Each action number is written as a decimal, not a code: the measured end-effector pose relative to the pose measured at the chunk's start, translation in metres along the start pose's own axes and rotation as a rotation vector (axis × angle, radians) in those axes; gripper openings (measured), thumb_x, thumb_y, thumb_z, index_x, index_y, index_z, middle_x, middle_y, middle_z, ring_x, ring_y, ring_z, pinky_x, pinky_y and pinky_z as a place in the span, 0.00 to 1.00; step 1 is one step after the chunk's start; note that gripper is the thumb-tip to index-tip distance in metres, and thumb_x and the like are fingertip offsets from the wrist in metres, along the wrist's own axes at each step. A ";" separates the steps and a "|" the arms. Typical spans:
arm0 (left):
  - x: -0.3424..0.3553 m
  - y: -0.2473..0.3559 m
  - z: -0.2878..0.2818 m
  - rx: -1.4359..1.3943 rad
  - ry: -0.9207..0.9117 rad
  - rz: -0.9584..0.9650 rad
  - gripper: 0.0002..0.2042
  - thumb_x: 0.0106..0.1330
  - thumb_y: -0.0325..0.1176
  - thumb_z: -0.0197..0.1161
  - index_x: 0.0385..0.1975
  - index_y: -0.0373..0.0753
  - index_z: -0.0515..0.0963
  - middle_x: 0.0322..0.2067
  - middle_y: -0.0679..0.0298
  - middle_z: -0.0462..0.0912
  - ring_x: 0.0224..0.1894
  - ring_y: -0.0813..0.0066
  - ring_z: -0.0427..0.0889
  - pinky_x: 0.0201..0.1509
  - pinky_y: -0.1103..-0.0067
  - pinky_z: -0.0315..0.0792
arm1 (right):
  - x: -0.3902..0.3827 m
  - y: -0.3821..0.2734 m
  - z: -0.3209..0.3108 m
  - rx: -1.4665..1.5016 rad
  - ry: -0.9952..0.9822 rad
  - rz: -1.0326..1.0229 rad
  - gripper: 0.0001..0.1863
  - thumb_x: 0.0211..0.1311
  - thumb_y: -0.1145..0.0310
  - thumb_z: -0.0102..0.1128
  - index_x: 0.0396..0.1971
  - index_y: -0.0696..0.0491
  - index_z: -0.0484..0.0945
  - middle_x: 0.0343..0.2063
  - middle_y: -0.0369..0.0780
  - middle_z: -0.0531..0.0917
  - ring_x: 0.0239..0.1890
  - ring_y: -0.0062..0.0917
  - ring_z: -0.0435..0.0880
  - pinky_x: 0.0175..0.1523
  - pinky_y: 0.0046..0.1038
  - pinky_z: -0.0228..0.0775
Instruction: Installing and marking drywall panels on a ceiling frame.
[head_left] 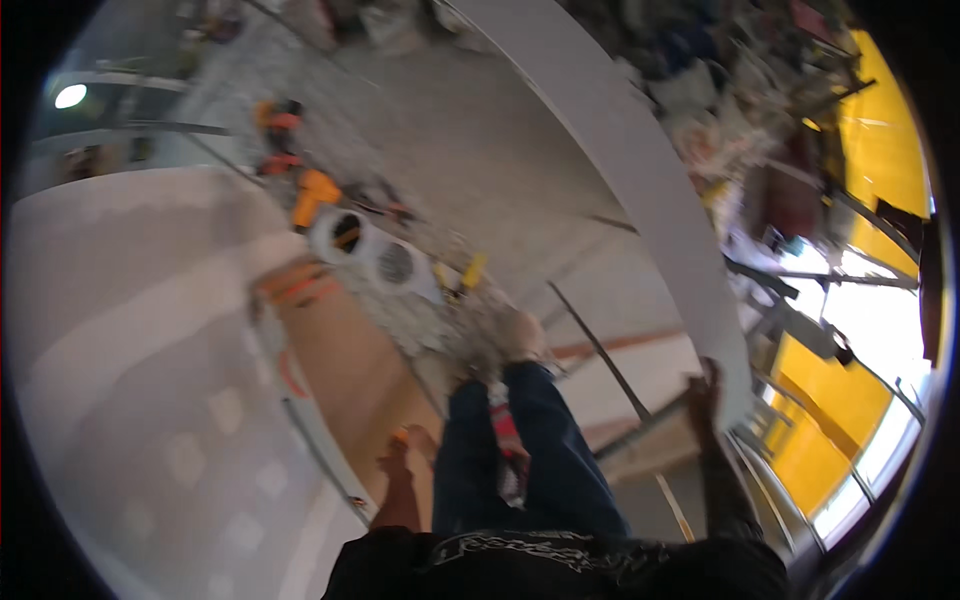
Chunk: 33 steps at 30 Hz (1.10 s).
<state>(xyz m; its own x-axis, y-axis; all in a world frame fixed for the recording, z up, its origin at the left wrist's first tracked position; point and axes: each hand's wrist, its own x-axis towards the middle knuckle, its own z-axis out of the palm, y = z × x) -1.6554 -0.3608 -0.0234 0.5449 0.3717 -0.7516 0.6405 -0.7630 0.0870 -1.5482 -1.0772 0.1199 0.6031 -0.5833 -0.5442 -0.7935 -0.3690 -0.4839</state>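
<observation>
Two hands (396, 458) (703, 397), two trouser legs (464, 460) (560, 450), two white buckets (325, 238) (422, 281)

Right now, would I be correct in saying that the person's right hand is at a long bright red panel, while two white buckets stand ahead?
Not quite: the long panel at the person's right hand is pale grey, as the head view shows; two white buckets do stand ahead.

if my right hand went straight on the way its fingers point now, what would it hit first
Most likely the long pale panel; the right hand overlaps its edge in the picture, though blur and depth leave actual contact unclear.
</observation>
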 end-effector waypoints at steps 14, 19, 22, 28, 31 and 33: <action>-0.032 0.458 0.025 -0.472 -0.618 0.648 0.22 0.73 0.47 0.59 0.58 0.37 0.74 0.50 0.62 0.81 0.51 0.75 0.81 0.53 0.77 0.75 | 0.136 0.048 -0.079 -0.564 0.281 -0.226 0.30 0.71 0.41 0.51 0.28 0.58 0.76 0.28 0.54 0.81 0.36 0.54 0.80 0.41 0.52 0.69; -0.099 0.607 0.025 -1.154 -0.805 0.096 0.27 0.74 0.55 0.56 0.61 0.38 0.72 0.54 0.60 0.80 0.59 0.67 0.77 0.64 0.63 0.69 | 0.067 0.024 -0.108 -0.602 0.348 -0.091 0.29 0.70 0.42 0.53 0.24 0.55 0.78 0.24 0.52 0.81 0.32 0.53 0.81 0.38 0.51 0.68; -0.127 0.631 0.019 -1.381 -0.958 -0.123 0.27 0.73 0.54 0.58 0.60 0.38 0.72 0.54 0.61 0.80 0.56 0.67 0.78 0.65 0.62 0.68 | 0.018 0.005 -0.116 -0.583 0.388 -0.071 0.28 0.69 0.45 0.56 0.20 0.55 0.75 0.20 0.52 0.77 0.27 0.54 0.78 0.35 0.53 0.65; -0.169 0.589 -0.060 -1.306 -1.015 0.213 0.19 0.75 0.46 0.58 0.55 0.38 0.76 0.44 0.64 0.83 0.45 0.73 0.83 0.50 0.71 0.78 | -0.063 -0.008 -0.103 -0.532 0.400 -0.065 0.26 0.67 0.46 0.60 0.21 0.55 0.73 0.20 0.50 0.76 0.29 0.53 0.76 0.36 0.53 0.62; -0.192 0.570 -0.104 -1.279 -0.916 0.248 0.17 0.75 0.44 0.59 0.54 0.38 0.78 0.42 0.64 0.85 0.41 0.75 0.85 0.47 0.74 0.81 | -0.100 -0.045 -0.095 -0.534 0.389 -0.047 0.27 0.66 0.45 0.60 0.20 0.55 0.72 0.20 0.50 0.75 0.29 0.53 0.75 0.37 0.55 0.61; -0.203 0.562 -0.122 -1.286 -0.870 0.253 0.17 0.75 0.43 0.59 0.53 0.37 0.79 0.41 0.65 0.85 0.40 0.75 0.86 0.46 0.75 0.82 | -0.117 -0.058 -0.093 -0.486 0.384 -0.013 0.27 0.66 0.46 0.60 0.20 0.55 0.72 0.20 0.49 0.75 0.30 0.52 0.75 0.37 0.54 0.61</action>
<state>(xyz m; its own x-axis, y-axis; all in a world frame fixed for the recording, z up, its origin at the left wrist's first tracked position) -1.3400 -0.8010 0.2575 0.5288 -0.4431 -0.7239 0.8448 0.3562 0.3992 -1.5802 -1.0540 0.2755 0.6121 -0.7621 -0.2110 -0.7873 -0.6124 -0.0719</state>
